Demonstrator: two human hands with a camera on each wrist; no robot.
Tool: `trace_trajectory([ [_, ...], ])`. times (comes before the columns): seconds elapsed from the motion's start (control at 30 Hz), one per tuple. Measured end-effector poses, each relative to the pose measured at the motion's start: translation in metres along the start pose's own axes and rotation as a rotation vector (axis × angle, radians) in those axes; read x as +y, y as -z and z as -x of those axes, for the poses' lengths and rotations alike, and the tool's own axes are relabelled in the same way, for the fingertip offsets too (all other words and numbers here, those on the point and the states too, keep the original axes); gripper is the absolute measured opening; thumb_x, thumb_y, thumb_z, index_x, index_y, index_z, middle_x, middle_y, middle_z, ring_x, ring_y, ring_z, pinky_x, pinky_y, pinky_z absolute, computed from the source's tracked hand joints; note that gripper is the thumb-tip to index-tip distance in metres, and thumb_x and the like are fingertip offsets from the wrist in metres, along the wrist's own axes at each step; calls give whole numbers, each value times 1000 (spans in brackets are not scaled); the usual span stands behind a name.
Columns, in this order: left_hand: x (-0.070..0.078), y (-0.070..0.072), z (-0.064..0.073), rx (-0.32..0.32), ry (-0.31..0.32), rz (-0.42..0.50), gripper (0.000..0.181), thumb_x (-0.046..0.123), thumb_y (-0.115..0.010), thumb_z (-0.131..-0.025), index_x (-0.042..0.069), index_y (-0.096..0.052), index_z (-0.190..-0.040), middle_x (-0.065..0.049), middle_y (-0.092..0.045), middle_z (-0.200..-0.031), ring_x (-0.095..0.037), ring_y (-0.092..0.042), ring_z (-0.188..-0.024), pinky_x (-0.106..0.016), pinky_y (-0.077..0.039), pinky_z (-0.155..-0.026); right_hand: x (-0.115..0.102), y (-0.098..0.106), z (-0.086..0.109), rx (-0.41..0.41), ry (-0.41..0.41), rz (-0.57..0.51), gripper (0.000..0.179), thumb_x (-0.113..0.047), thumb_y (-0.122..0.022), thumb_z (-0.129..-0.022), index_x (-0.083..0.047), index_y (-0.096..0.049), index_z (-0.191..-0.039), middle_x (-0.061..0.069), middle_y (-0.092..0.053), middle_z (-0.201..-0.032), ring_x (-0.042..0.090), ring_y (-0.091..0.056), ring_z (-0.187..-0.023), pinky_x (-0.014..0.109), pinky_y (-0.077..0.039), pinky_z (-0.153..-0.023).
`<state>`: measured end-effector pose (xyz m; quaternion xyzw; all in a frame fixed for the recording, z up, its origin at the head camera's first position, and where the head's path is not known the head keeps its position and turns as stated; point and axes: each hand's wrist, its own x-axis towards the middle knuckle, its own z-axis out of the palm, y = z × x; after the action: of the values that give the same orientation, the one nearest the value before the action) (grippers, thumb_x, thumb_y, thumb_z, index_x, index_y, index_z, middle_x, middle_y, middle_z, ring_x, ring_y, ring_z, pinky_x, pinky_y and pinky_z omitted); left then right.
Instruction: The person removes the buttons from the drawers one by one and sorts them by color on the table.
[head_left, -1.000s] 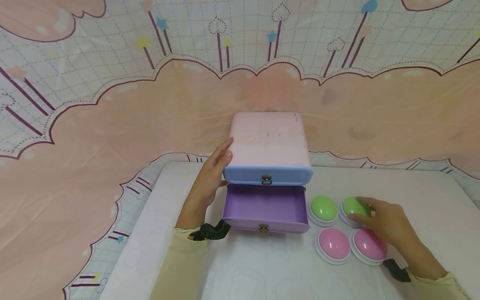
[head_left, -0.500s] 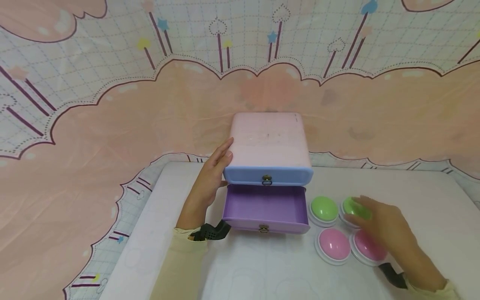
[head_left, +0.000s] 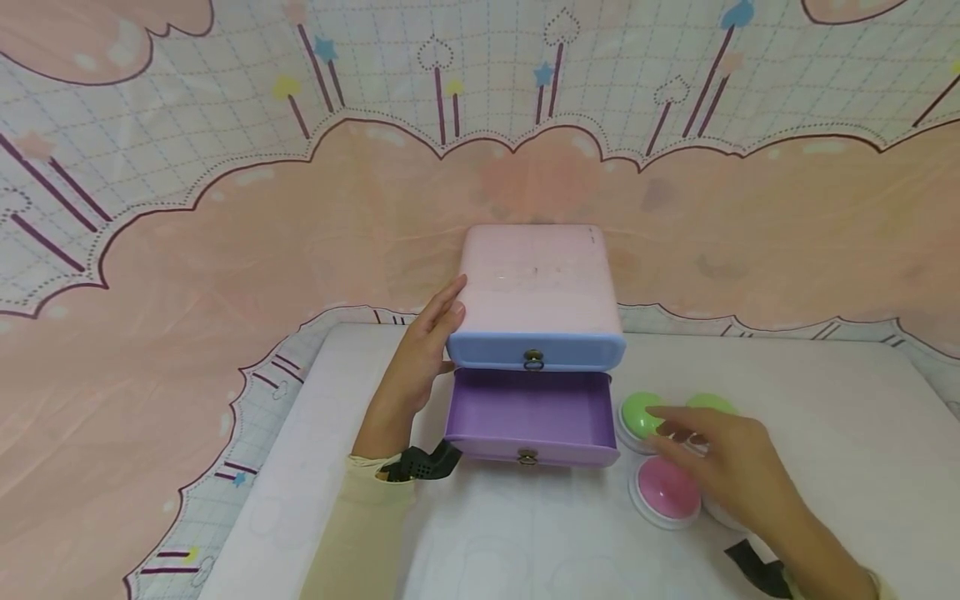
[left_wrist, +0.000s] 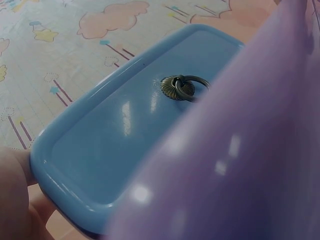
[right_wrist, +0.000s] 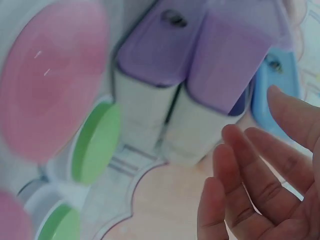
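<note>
My left hand [head_left: 416, 354] rests with extended fingers against the left side of a small pink-topped drawer cabinet [head_left: 536, 279]. Its blue top drawer [head_left: 487, 352] is closed, and the purple drawer [head_left: 532, 412] below is pulled out, with nothing in it. My right hand [head_left: 738, 467] hovers over a group of round dome-topped buttons on white bases, thumb and fingers apart. Its fingertips overlap the left green button [head_left: 639, 414] in the head view. In the right wrist view, the loosely bent fingers [right_wrist: 265, 195] hold nothing. The right pink button is mostly hidden under that hand.
Behind the right hand shows another green button [head_left: 711, 403]. In front sits a pink button [head_left: 669, 487]. A further purple drawer [right_wrist: 155, 45] shows in the right wrist view. The white table [head_left: 495, 542] meets a patterned cloth backdrop [head_left: 360, 225].
My right hand has moved left, from the right green button to over the left green one. The left hand, cabinet and drawers stay as they were.
</note>
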<state>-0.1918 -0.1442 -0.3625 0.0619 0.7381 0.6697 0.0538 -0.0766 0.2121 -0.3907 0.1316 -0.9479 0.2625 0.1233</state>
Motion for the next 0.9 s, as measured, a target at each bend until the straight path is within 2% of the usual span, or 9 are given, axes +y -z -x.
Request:
trace_trajectory([
  [0.07,0,0,0,0,0,-1,50,44,-50,-106,45,-40,-155,13,-25,-168,-36,-28,-154,-81,-33,-101,-6,-1,0,9,20,-23,33,-28,-86,-82,-21,-79,-114,-14,-75,-88,11,-69,-79,29,-57,-67],
  [0.2,-1,0,0,-3,2,5,50,44,-50,-106,45,-40,-154,13,-25,-168,-37,-28,-154,-81,-33,-101,-17,-4,0,17,58,-50,27,-27,-85,-84,-22,-80,-111,-16,-76,-88,5,-69,-78,28,-58,-66],
  [0.3,0,0,0,-3,1,8,50,44,-51,-106,45,-40,-154,12,-25,-168,-36,-29,-153,-81,-33,-101,-22,-9,0,38,131,-85,27,-22,-85,-83,-20,-80,-109,-17,-76,-87,0,-67,-77,27,-58,-64],
  [0.5,0,0,0,-3,-2,6,50,44,-50,-106,44,-40,-155,13,-26,-168,-37,-30,-153,-81,-35,-101,-29,-17,-1,78,240,-128,27,-19,-90,-76,-20,-82,-102,-18,-74,-83,-4,-62,-73,18,-52,-61],
  [0.7,0,0,0,0,-3,4,50,44,-51,-106,45,-40,-154,14,-25,-168,-37,-29,-153,-81,-33,-102,-29,-24,-2,88,271,-157,23,-13,-91,-73,-21,-82,-93,-15,-75,-83,-6,-58,-71,9,-47,-63],
  [0.9,0,0,0,-1,-2,8,50,43,-51,-106,44,-40,-154,14,-25,-168,-36,-29,-153,-81,-34,-102,-30,-27,-3,63,248,-164,19,-10,-88,-77,-23,-81,-90,-17,-74,-83,-6,-60,-73,16,-54,-64],
])
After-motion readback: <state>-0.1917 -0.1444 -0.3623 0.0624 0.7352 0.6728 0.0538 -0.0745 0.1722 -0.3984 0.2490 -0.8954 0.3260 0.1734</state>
